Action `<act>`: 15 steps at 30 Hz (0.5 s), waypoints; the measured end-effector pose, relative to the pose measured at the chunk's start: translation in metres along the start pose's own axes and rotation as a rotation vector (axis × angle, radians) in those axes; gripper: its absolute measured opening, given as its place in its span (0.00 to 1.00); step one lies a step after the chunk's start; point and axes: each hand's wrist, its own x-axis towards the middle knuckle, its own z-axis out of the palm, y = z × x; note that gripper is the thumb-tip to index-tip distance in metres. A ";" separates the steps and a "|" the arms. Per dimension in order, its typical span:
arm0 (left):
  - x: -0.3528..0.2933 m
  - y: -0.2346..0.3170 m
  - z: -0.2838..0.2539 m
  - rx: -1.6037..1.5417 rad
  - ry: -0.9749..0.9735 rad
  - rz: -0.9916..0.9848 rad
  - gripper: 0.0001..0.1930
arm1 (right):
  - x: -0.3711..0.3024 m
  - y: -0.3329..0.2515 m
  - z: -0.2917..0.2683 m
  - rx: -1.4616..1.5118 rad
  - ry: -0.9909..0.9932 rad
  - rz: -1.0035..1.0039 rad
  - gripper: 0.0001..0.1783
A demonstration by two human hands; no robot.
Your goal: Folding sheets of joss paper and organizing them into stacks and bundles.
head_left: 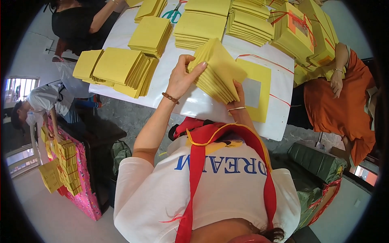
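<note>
Above the near edge of the white table (pixel 194 95), I hold a tilted stack of folded yellow paper (pixel 221 67) in both hands. My left hand (pixel 182 77) grips its left side, thumb on top and fingers wrapped behind. My right hand (pixel 239 96) closes on its lower right corner, with some fingers hidden behind the stack. Just right of it, a flat yellow sheet (pixel 263 85) with a pale grey rectangle lies on the table. A red string (pixel 265 58) runs across that sheet.
Several yellow paper stacks (pixel 200 28) fill the table's far and left parts. Teal-handled scissors (pixel 172 15) lie among them. Tied yellow bundles (pixel 293 30) stand at far right, beside a person in orange (pixel 338 101). Others work at far left and left, near a pink-covered table (pixel 85 178).
</note>
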 end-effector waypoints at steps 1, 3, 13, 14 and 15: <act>0.000 -0.007 -0.004 -0.084 -0.028 -0.053 0.33 | 0.001 -0.002 0.002 -0.043 0.033 0.015 0.24; -0.001 -0.021 -0.007 -0.166 -0.050 -0.107 0.33 | 0.007 -0.003 0.003 -0.086 0.062 0.034 0.24; 0.005 -0.035 -0.023 1.082 -0.014 0.935 0.22 | 0.053 -0.004 0.042 -0.521 0.175 -0.151 0.33; 0.005 -0.038 -0.020 1.037 -0.078 0.813 0.23 | 0.055 -0.003 0.042 -0.534 0.150 -0.151 0.32; 0.006 -0.041 -0.018 0.989 -0.142 0.692 0.24 | 0.057 -0.002 0.039 -0.535 0.148 -0.152 0.32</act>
